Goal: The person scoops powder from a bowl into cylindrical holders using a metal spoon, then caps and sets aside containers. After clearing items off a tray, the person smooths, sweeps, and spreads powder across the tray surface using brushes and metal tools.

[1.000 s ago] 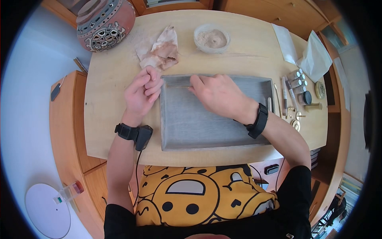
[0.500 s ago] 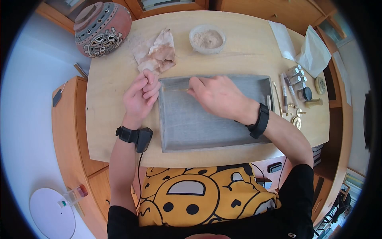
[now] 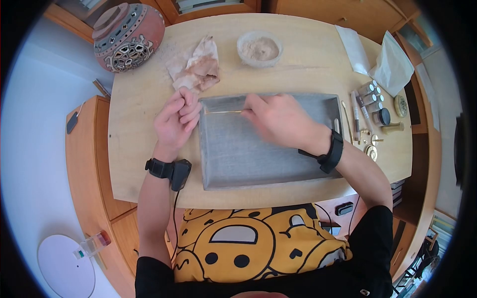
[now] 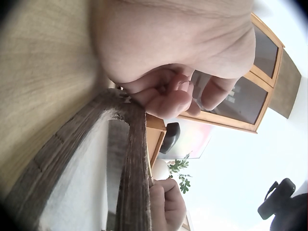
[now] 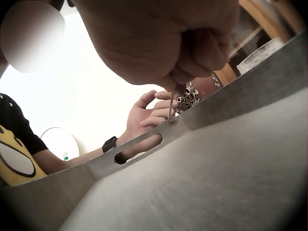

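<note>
In the head view my right hand [image 3: 283,121] is over the far left part of a grey wooden tray [image 3: 258,164]. Its thumb and fingers pinch a thin gold-coloured stick [image 3: 223,111] that points left, towards the tray's left wall. The stick [image 5: 171,103] also shows below the curled fingers in the right wrist view. Just outside the tray's far left corner, my left hand [image 3: 176,119] lies palm up with loosely curled fingers and nothing visible in them. The left wrist view has this hand [image 4: 178,43] right beside the tray's handle end [image 4: 132,163].
Behind the tray are a stained cloth [image 3: 198,67], a bowl of pale powder [image 3: 259,49] and a patterned pot [image 3: 129,37]. On the right stand small jars [image 3: 370,94], a dark-lidded jar [image 3: 381,117], brass pieces [image 3: 371,151] and a white paper bag [image 3: 392,64].
My right hand has shifted slightly right along the tray's far side, with the stick still pinched and more of it showing. The left hand stays beside the tray's corner.
</note>
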`<state>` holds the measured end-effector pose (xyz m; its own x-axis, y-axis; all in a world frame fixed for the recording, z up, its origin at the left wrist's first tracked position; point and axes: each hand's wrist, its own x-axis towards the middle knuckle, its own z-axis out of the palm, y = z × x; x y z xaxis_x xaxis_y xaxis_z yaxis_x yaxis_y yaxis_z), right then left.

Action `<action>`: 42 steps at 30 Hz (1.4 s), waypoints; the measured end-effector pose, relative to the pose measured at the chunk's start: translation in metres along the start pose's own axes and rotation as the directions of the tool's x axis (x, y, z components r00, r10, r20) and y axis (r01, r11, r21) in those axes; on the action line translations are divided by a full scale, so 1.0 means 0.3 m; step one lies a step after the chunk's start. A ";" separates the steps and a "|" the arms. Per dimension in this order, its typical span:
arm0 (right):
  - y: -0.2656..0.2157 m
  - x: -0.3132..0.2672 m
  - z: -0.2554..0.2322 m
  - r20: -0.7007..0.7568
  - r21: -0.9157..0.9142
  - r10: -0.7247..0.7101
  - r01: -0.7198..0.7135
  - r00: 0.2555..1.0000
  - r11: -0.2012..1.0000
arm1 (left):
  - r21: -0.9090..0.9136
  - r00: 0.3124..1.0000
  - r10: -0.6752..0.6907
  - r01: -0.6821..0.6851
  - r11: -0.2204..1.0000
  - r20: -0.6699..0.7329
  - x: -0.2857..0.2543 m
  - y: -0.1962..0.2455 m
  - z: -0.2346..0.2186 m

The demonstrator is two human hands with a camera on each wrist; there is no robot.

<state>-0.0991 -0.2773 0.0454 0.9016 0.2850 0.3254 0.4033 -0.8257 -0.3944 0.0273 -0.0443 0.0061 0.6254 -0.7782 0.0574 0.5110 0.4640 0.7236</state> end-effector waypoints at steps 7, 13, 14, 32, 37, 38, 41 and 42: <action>0.082 -0.003 -0.086 -0.110 0.076 0.163 -0.156 0.980 0.985 | 0.001 1.000 0.002 -0.002 1.000 0.007 -0.002 -0.002 -0.004; 0.175 0.045 -0.154 -0.305 -0.134 0.236 -0.287 0.923 0.949 | -0.037 1.000 -0.004 0.005 0.999 0.030 0.000 -0.002 -0.011; 0.187 0.048 -0.152 -0.308 -0.132 0.242 -0.293 0.920 0.947 | -0.036 0.999 -0.011 0.012 0.999 0.032 -0.001 -0.003 -0.014; -0.042 0.029 -0.052 0.175 -0.100 0.172 -0.156 0.969 0.983 | 0.001 1.000 -0.007 0.007 1.000 0.024 0.002 0.003 -0.004; -0.015 0.058 0.004 0.197 0.007 0.177 -0.182 0.964 0.983 | 0.017 1.000 -0.005 0.005 1.000 0.028 0.001 0.001 -0.005; -0.016 0.062 0.007 0.195 0.005 0.176 -0.180 0.965 0.984 | 0.019 1.000 -0.003 0.002 1.000 0.030 0.003 0.003 -0.004; -0.019 0.058 0.016 0.180 0.057 0.175 -0.188 0.968 0.981 | 0.009 1.000 0.001 -0.001 1.000 0.010 0.001 -0.004 -0.004; -0.018 0.056 0.021 0.171 0.065 0.179 -0.193 0.969 0.979 | 0.016 1.000 0.002 -0.002 1.000 -0.002 -0.001 -0.005 -0.001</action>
<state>-0.0852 -0.2651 0.0476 0.9726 0.2114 0.0972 0.2312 -0.8315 -0.5052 0.0264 -0.0447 0.0049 0.6280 -0.7761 0.0573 0.5002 0.4590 0.7342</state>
